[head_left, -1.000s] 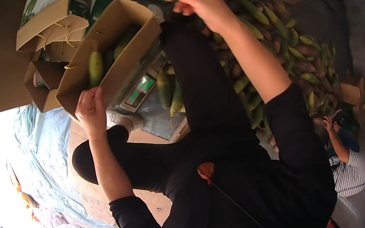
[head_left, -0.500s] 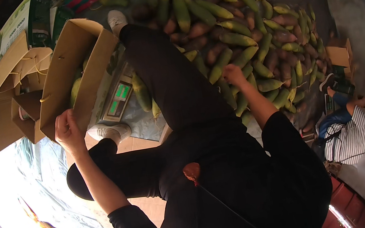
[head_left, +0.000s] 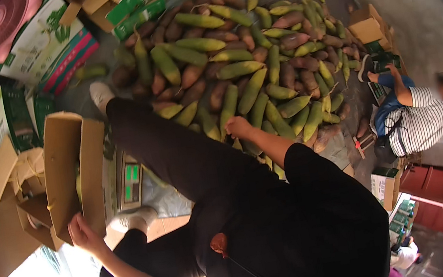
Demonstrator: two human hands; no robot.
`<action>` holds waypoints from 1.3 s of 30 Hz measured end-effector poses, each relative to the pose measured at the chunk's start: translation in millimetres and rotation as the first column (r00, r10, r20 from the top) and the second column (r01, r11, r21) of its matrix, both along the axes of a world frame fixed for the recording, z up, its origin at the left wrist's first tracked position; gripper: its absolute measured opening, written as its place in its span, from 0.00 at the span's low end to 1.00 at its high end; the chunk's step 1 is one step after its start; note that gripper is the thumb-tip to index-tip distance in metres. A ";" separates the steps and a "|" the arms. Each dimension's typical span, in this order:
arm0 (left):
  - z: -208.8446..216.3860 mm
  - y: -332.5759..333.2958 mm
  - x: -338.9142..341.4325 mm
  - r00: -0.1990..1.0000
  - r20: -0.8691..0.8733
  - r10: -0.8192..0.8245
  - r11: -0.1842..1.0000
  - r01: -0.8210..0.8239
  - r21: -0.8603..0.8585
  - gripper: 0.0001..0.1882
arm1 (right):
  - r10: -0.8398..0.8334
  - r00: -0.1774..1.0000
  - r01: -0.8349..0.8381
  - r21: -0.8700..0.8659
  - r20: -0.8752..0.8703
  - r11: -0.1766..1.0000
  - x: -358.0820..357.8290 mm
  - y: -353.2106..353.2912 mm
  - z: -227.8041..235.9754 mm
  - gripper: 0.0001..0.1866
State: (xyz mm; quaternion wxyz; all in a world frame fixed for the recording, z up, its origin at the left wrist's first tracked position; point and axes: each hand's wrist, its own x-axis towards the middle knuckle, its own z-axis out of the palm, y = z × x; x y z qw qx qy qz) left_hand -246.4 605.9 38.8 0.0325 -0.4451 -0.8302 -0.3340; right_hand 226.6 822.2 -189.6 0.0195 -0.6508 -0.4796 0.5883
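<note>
- Pile of long green and brown husked shoots (head_left: 235, 73): covers the floor at far centre and right, spreading toward the seated person.
- Seated person in striped shirt (head_left: 419, 120): far right, beside the pile's right edge, with small cardboard boxes (head_left: 368, 27) just beyond.
- Open cardboard box (head_left: 75, 172): left of centre, tilted on its side, flaps loose; more printed cartons (head_left: 41, 45) stacked farther left and beyond it.
- Weighing scale with green display (head_left: 130, 183): just right of the box, partly under the person's dark-trousered leg.
- Left hand (head_left: 82, 235): fingers curled over the near edge of the cardboard box, gripping its rim.
- Right hand (head_left: 238, 127): down on the near edge of the pile, touching the shoots; whether the fingers are closed on one I cannot tell.
</note>
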 end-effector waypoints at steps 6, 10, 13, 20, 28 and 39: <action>-9.4 14.0 0.0 0.982 0.182 0.051 0.985 -0.079 0.153 0.07 | -0.031 0.999 0.033 0.035 -0.041 0.999 30.6 8.6 -22.9 0.05; -0.3 -6.9 -16.8 0.961 0.249 0.117 0.960 -0.174 0.220 0.10 | 0.052 0.997 -0.060 0.151 0.059 0.987 13.3 18.6 -7.5 0.06; 1.1 -9.5 -22.6 0.913 0.316 0.257 0.902 -0.344 0.261 0.12 | 0.131 0.985 -0.163 0.349 0.114 0.923 7.5 29.2 1.8 0.07; 5.8 -13.6 -23.1 0.854 0.439 0.281 0.828 -0.447 0.339 0.17 | 0.037 0.997 -0.058 0.339 0.067 0.939 -16.4 51.6 21.7 0.10; 41.8 -37.1 -31.6 0.797 0.552 0.246 0.855 -0.447 0.263 0.25 | 0.097 0.992 -0.051 0.444 -0.081 0.895 -57.4 104.5 36.8 0.08; 74.4 -59.1 -61.9 0.656 0.414 0.631 0.775 -0.519 -0.361 0.37 | 0.436 0.845 -0.197 0.579 -0.308 0.791 -199.1 169.3 216.1 0.10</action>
